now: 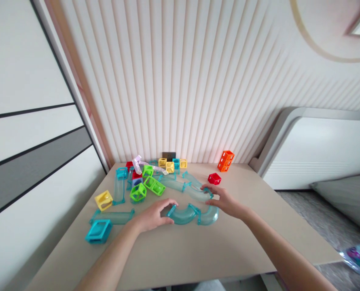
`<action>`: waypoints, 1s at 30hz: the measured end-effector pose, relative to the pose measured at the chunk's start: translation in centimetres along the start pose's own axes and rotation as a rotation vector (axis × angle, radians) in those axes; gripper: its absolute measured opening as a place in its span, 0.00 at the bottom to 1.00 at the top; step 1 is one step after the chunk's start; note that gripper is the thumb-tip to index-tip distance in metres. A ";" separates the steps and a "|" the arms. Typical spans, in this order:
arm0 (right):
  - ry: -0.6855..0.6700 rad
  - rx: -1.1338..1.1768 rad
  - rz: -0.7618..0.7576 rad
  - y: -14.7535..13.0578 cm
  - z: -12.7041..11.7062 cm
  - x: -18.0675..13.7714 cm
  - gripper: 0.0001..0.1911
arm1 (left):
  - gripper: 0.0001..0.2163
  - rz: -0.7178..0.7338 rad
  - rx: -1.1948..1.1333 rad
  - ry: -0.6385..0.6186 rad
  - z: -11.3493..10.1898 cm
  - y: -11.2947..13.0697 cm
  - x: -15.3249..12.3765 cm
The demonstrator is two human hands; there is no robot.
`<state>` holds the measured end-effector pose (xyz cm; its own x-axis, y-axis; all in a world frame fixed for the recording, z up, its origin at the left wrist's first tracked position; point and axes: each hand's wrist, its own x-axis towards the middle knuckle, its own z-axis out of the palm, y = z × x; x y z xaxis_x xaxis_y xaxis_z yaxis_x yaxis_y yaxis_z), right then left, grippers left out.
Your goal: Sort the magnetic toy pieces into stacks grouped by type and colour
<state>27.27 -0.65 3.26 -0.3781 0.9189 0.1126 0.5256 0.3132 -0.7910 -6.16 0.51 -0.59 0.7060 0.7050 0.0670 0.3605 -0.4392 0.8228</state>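
Observation:
On the table lies a chain of clear teal marble-run tubes. My left hand [158, 214] has its thumb and fingers around the open left end of a curved tube [184, 215]. That piece meets a second curved tube [209, 216] at a flanged joint. At the far end of the second bend, my right hand [222, 199] pinches the joint with a straighter tube [196, 194]; its fingertips partly cover the joint. A red cube frame [214, 178] sits just beyond my right hand. Green cube frames [155, 186] lie beyond my left hand.
A yellow cube frame [104, 200], a teal square block [98, 231] and straight tubes [113, 218] lie at the left. An orange block stack [225, 161] stands at the back right. Behind are a ribbed wall [168, 81] and a black socket [169, 155]; a bed [322, 149] is at right.

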 end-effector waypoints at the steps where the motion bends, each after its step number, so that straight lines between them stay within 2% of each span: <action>1: 0.016 -0.048 0.015 0.4 -0.3 -0.1 0.25 | 0.23 0.001 -0.010 0.001 -0.1 0.0 0.0; 7: -0.059 -0.156 0.042 0.2 -0.4 -0.1 0.26 | 0.24 -0.007 -0.068 0.003 -0.1 -0.1 -0.1; 13: -0.008 0.001 -0.012 -0.8 0.0 0.5 0.25 | 0.24 -0.006 -0.094 0.080 0.3 -0.2 0.2; 17: -0.111 -0.003 -0.021 -1.5 0.2 0.2 0.25 | 0.25 -0.028 -0.095 0.085 1.0 -0.7 0.4; 22: -0.234 0.007 -0.017 -2.3 1.0 0.2 0.27 | 0.29 -0.141 -0.044 0.117 1.5 -1.0 0.5; 30: -0.330 -0.011 -0.019 -3.0 1.6 1.0 0.28 | 0.33 -0.121 0.035 0.088 1.4 -1.2 0.5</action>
<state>24.04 -1.07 4.79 -0.6139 0.7859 -0.0749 0.5235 0.3342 -0.7837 -5.37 0.63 -2.29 0.6006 0.7993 0.0186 0.4619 -0.3659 0.8080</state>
